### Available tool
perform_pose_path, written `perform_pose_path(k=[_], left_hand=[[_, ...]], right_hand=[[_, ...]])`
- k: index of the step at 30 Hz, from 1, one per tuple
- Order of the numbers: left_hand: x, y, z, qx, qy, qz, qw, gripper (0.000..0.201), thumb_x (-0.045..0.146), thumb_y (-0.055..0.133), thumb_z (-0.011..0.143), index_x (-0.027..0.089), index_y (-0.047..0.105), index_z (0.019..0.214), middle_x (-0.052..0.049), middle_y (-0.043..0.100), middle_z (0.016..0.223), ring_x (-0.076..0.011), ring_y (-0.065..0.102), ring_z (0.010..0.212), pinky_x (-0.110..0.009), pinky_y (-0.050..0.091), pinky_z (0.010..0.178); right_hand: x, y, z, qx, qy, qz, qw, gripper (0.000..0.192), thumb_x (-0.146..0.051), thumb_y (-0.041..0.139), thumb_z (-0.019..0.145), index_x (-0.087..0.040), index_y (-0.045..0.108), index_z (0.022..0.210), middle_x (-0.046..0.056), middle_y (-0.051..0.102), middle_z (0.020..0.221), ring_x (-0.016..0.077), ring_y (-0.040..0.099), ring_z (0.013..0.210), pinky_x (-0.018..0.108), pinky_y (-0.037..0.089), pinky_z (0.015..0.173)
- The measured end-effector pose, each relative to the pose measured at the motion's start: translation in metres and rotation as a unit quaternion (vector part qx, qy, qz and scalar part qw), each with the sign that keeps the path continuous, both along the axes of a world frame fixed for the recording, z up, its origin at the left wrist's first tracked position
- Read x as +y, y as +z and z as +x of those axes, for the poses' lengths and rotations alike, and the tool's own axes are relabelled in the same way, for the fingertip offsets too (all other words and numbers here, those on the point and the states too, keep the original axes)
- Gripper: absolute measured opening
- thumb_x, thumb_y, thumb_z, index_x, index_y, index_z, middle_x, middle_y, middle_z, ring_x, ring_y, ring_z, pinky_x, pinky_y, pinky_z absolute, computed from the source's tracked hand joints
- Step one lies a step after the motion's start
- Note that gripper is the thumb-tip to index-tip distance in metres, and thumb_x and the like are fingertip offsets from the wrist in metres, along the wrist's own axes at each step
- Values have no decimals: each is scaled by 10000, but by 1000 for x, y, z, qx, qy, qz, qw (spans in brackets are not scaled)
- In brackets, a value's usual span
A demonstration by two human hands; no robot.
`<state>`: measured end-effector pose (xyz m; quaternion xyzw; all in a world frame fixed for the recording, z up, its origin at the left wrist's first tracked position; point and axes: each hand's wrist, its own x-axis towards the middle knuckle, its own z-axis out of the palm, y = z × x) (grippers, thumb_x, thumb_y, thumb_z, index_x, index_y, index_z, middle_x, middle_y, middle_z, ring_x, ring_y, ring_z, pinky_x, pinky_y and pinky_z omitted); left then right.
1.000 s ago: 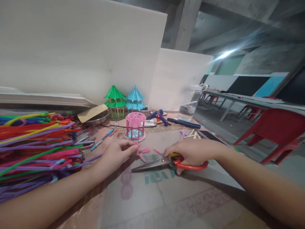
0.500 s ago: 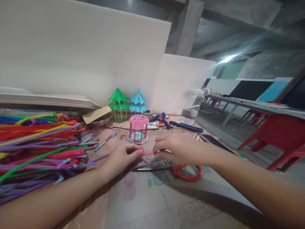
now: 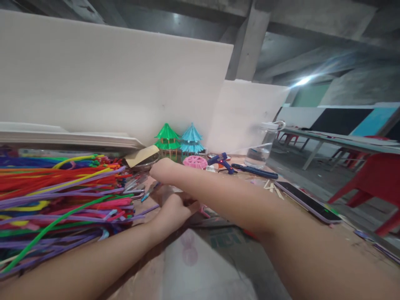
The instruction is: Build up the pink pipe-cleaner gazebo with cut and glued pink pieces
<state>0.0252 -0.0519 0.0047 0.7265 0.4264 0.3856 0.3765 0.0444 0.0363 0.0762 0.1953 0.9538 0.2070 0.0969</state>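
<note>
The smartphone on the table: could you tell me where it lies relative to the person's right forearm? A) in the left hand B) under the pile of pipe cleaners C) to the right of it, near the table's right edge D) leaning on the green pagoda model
C: the smartphone lies flat on the table, to the right of the right forearm, near the table's right edge.

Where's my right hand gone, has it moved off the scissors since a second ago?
Yes. The right hand has left the scissors and crossed leftward over the left hand, now left of the pink pavilion, near the pipe cleaners.
</note>
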Motion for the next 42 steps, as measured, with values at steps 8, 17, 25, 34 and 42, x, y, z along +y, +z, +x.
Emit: perform_pose_path(k=[8, 17, 25, 34, 42], left_hand=[[1, -2, 0, 25, 1, -6, 1000, 169, 99, 576, 720, 151, 706, 815, -11, 761, 814, -218, 683, 769, -269, 530, 650], [1, 1, 0, 41, -26, 17, 999, 218, 177, 546, 764, 151, 737, 866, -21, 763, 879, -239, 684, 835, -303, 523, 745], [2, -1, -2, 37, -40, 4, 999, 237, 227, 531, 782, 143, 736, 865, -39, 762, 861, -234, 687, 809, -297, 523, 713], [5, -3, 0, 77, 21, 4, 997, 211, 281, 555, 765, 159, 723, 728, -22, 738, 717, -195, 649, 667, -246, 439, 569], [1, 8, -2, 33, -9, 25, 999, 318, 398, 544, 782, 148, 722, 700, -45, 702, 664, -165, 603, 614, -236, 430, 548]], right_hand=[[7, -18, -2, -17, -22, 37, 999, 187, -34, 518, 811, -102, 689, 847, 153, 717, 851, 224, 682, 860, 323, 543, 732], [6, -14, 7, -17, -31, 15, 999, 139, -92, 559, 805, -103, 691, 846, 151, 718, 832, 227, 689, 831, 315, 550, 712], [-3, -11, 7, 27, -43, 3, 999, 126, -72, 565, 795, -105, 686, 782, 129, 713, 781, 236, 688, 786, 326, 536, 695], [-63, 18, 79, 359, -53, -125, 923, 120, -210, 519, 882, -162, 628, 864, 33, 682, 806, 140, 616, 736, 220, 410, 609], [-83, -46, 155, 603, -172, -487, 608, 88, -239, 529, 826, -187, 468, 789, -25, 632, 611, 103, 602, 544, 215, 464, 539]])
